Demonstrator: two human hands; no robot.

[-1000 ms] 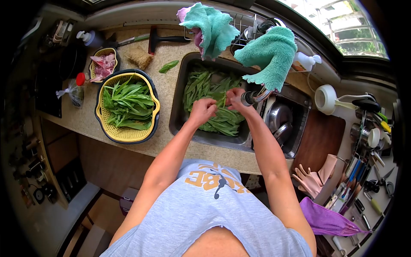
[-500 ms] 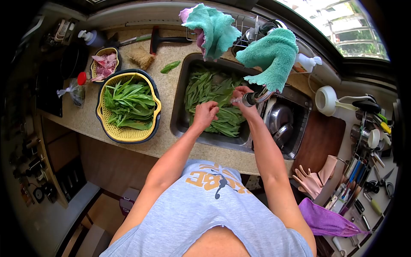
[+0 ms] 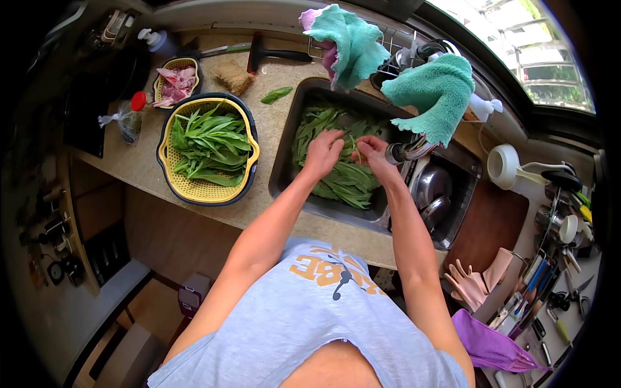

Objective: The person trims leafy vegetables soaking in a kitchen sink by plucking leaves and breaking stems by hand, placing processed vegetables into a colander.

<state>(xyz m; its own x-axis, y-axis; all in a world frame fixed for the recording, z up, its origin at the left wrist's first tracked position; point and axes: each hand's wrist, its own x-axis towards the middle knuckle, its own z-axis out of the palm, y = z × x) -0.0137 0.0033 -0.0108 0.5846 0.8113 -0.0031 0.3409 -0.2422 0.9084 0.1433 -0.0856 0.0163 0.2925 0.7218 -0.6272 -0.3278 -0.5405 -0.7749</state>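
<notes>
Long green leafy vegetables (image 3: 346,184) lie in the left sink basin (image 3: 279,169). Over them, my left hand (image 3: 325,154) is closed, its fingers curled together round some of the leaves. My right hand (image 3: 376,155) pinches a thin stem of the greens just beside it, close under the faucet (image 3: 406,152). What lies inside my left fingers is mostly hidden. On the counter to the left, a yellow colander (image 3: 165,152) nested in a dark basin holds more leafy greens.
A small basket of raw meat (image 3: 176,84) stands behind the colander. One loose leaf (image 3: 277,95) lies behind the sink. Teal cloths (image 3: 427,97) hang over the back. Metal pots (image 3: 432,184) fill the right basin, with pink gloves (image 3: 475,281) farther right.
My left hand has moved right and away from me, closer to my right hand. Water no longer shows at the faucet's mouth. The whole view has shifted slightly.
</notes>
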